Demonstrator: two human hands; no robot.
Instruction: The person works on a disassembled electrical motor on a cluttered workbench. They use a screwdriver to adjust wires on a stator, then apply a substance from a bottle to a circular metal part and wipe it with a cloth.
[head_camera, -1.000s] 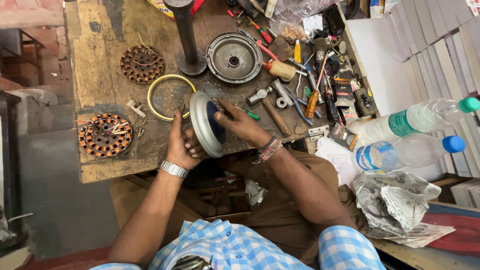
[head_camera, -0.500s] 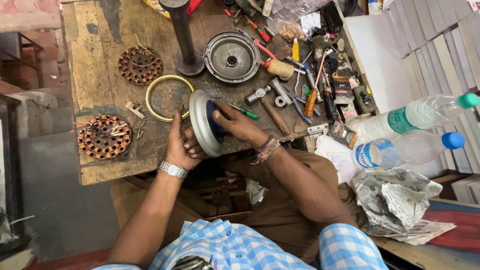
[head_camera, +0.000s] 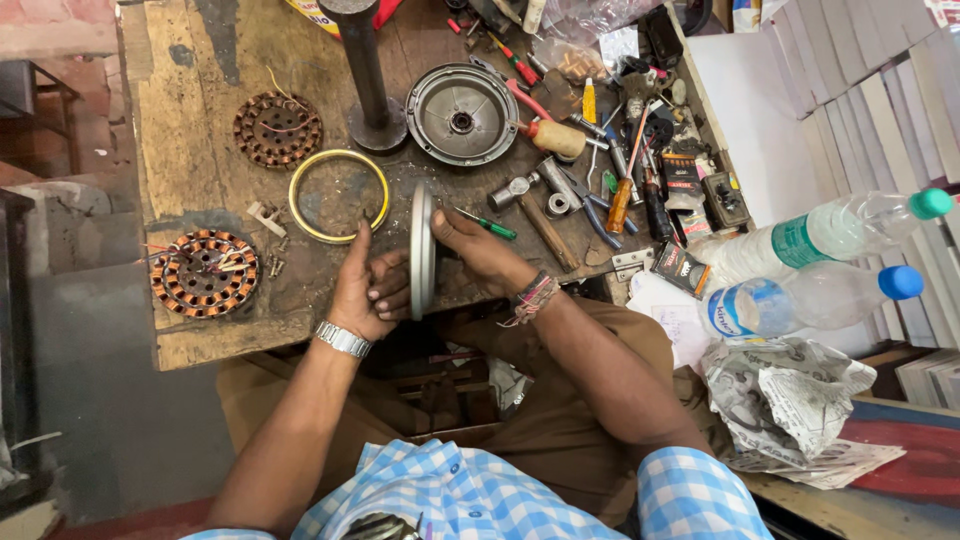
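Observation:
A round grey metal motor cover stands on its edge at the near side of the worn wooden workbench, seen edge-on. My left hand grips it from the left, with a metal watch on that wrist. From the right, my right hand presses against its other face; a thread band circles that wrist. A yellow ring lies just beyond the cover, and a green-handled screwdriver lies by my right thumb.
Two copper-wound stators lie at the left. A black post and a second grey cover stand behind. Several tools crowd the right side. Two plastic bottles and crumpled newspaper lie off the bench.
The cover has been turned from tilted, showing its face, to standing edge-on between both hands. The camera view has shifted slightly downward.

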